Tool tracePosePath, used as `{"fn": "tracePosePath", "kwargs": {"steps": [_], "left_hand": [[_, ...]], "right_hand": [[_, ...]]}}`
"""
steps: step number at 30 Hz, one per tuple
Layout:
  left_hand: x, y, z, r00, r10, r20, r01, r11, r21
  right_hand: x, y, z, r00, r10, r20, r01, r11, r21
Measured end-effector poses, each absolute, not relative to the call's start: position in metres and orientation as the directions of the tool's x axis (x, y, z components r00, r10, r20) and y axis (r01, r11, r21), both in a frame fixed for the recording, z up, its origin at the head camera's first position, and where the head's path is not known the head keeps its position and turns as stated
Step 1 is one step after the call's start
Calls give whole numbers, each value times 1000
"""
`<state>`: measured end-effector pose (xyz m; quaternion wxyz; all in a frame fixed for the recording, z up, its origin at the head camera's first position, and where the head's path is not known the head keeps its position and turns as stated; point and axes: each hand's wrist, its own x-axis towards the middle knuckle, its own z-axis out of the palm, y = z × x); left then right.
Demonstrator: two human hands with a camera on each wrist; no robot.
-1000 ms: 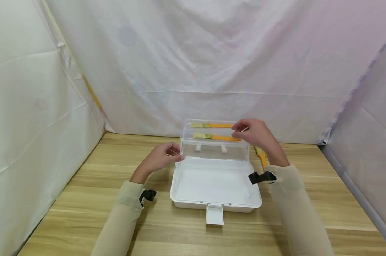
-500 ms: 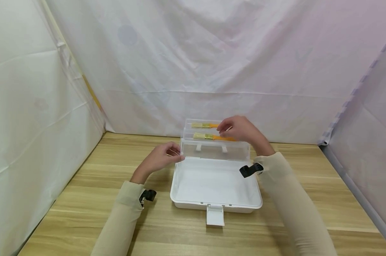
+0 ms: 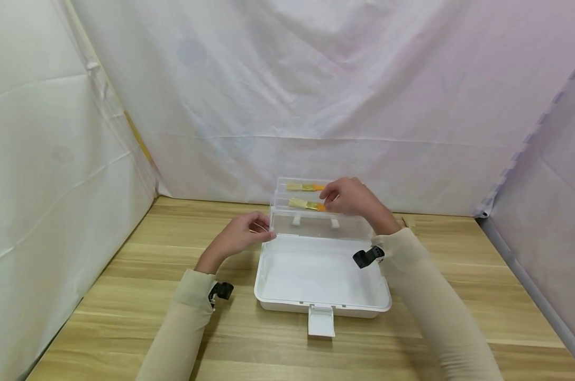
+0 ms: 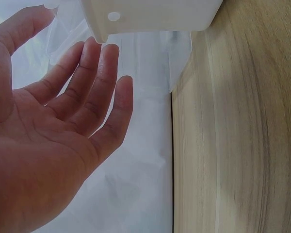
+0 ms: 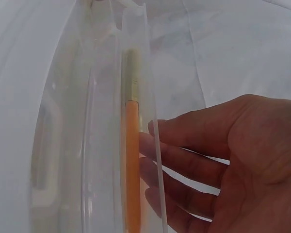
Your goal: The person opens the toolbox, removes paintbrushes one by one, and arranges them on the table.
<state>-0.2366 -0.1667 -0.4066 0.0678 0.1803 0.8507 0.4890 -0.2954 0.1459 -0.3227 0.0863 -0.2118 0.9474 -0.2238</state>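
Note:
A white storage box with its clear lid and trays raised stands on the table. Two flat paintbrushes lie in the trays: a rear brush and a front brush, bristles to the left. My right hand covers their orange handles. In the right wrist view its bent fingers show partly through a clear tray wall, all on one side of an orange brush handle. My left hand is at the box's left side, fingers loosely bent and apart, thumb tip at the tray edge, holding nothing.
A white latch hangs open at the box's front. Behind my right wrist, a small part of another brush shows on the wooden table. White cloth walls the table in at the back and both sides.
My right hand has moved left along the brush handles, then a little down towards the front brush, which now tilts slightly. The left hand has stayed in place.

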Motion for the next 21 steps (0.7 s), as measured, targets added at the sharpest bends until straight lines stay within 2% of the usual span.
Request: {"fn": "tracePosePath", "kwargs": {"steps": [21], "left_hand": [[-239, -165, -407, -927, 371, 53, 237, 472, 849]], "right_hand": [[-303, 137, -322, -891, -421, -168, -310, 836, -453]]}}
